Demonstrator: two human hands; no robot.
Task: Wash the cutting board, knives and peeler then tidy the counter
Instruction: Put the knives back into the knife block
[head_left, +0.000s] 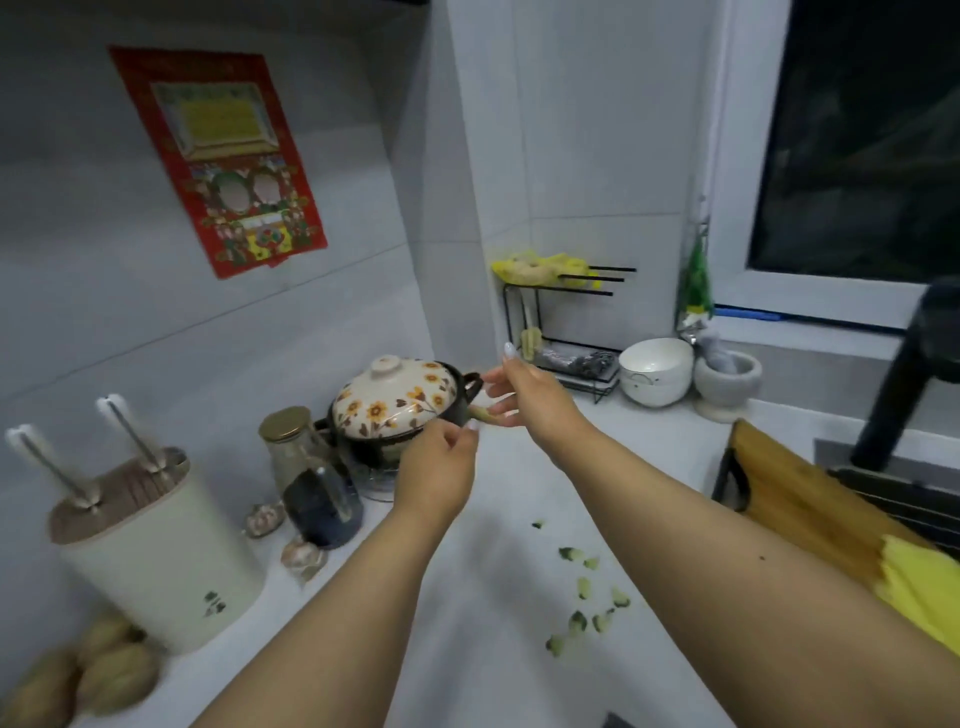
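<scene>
Both arms outstretched — left hand (441, 467) and right hand (524, 397) pinch 1 pale scrap (480, 414).

Pale grey tiled walls (322, 130) met in a corner; a red paper calendar (218, 156) hung left, a dark white-framed window (857, 135) right.
</scene>
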